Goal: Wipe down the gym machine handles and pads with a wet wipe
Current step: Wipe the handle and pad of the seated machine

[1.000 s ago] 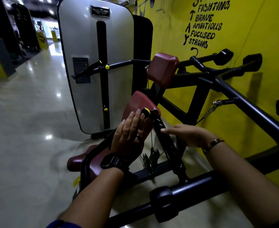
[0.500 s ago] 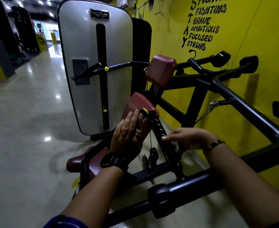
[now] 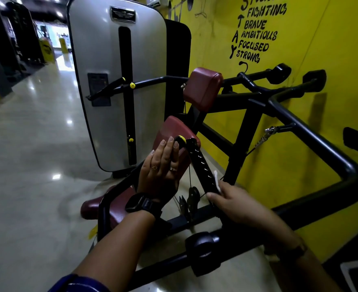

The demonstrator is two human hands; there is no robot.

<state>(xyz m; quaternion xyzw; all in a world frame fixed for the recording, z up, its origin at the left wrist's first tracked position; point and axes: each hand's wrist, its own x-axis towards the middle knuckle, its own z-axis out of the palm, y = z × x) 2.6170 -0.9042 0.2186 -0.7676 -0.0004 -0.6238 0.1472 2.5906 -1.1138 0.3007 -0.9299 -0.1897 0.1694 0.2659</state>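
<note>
Yellow wall (image 3: 279,165) backs the machine. White wipe (image 3: 216,182) sits low on the notched black bar (image 3: 199,163), pressed there by the right grip (image 3: 237,204), whose fingers curl round both. Left grip (image 3: 161,167) lies flat, fingers straight, on the maroon pad (image 3: 169,127), fingertips at a yellow knob (image 3: 181,137).

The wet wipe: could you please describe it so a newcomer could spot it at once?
Right of the tall silver weight cover, a black notched post slopes down from the lower maroon pad. At its lower end the right hand holds the wet wipe against it: a small white strip, bright against the black bars around it.
</note>
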